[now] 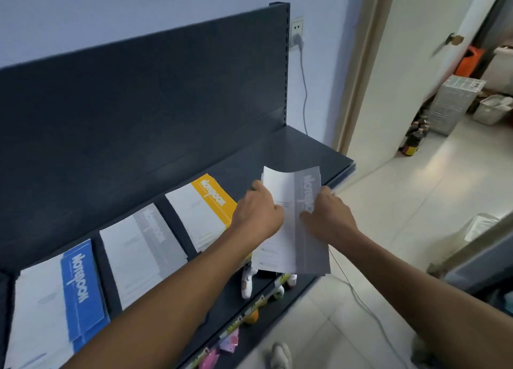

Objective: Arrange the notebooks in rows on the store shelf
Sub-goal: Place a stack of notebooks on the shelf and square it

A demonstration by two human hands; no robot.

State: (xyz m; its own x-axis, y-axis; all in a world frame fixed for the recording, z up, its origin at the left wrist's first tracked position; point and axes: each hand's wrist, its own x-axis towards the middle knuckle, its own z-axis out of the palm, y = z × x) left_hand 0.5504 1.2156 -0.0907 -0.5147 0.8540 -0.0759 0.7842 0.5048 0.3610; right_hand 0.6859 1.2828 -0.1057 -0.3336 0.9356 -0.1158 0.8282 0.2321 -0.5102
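Shelving of dark grey-blue metal fills the left and middle of the frame: a tall back panel (pixel 138 91) and a flat shelf board (pixel 305 152) running from lower left to centre right. Three stacks of notebooks lie on the board in a row, each apart from the next. The blue-banded stack (pixel 55 299) is at lower left, the grey-banded stack (pixel 141 252) is next to it, and the yellow-banded stack (pixel 205 205) is just left of centre.

A fourth stack of notebooks (pixel 290 241), white with a grey band, sits right of the yellow one, over the right part of the board. Its near end juts past the board's front edge. Whether it touches the board cannot be told.

Both hands hold this fourth stack. The left hand (pixel 256 207) grips its left edge with curled fingers, covering the corner of the yellow stack. The right hand (pixel 330 216) grips the right edge, thumb laid across the grey band.

Below, on a lower shelf, stand a small white toy (pixel 247 282) and an orange ball (pixel 252 317).
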